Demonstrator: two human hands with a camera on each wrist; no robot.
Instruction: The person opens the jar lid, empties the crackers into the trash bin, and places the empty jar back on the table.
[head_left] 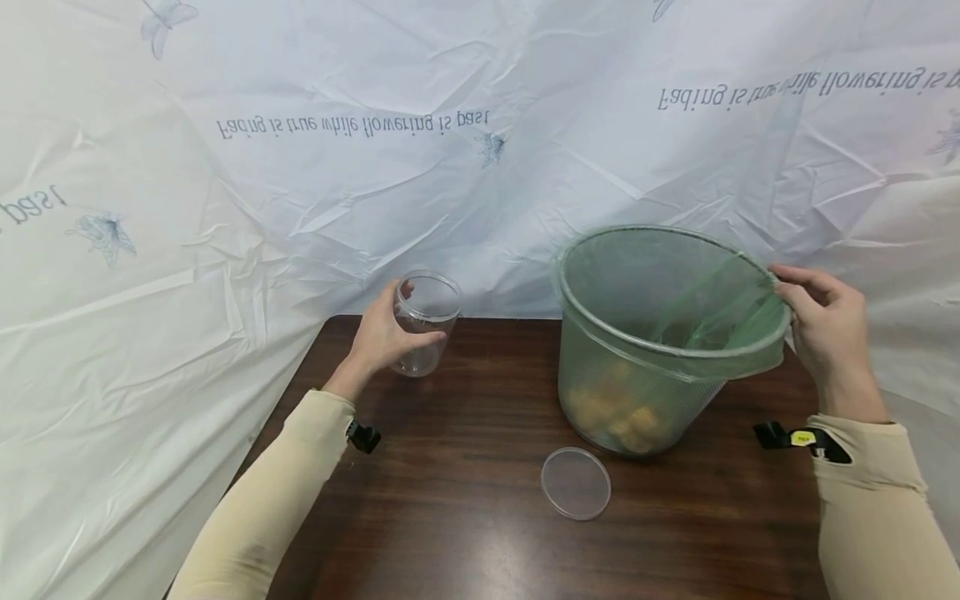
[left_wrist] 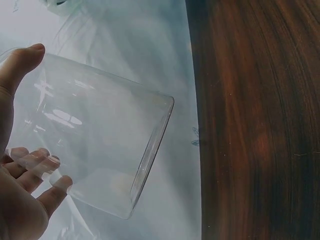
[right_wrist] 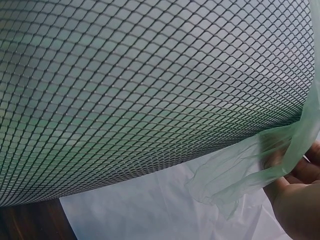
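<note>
I am gripping the jar (head_left: 426,323) in my left hand (head_left: 382,337), lifted at the table's (head_left: 465,517) far left edge; it is looking empty, its lid (head_left: 576,482) lying off beside the bin (head_left: 660,350). My right hand (head_left: 825,329) is pinching the green liner (right_wrist: 250,172) at the bin's rim. Yellowish contents are already sitting inside; recapping looks undone.

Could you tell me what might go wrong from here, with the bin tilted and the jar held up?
The right hand tilts the green-lined mesh bin by its rim; it could tip, or the thin liner tear. The left hand holds the clear plastic jar near the dark wooden table edge; it could slip.
</note>
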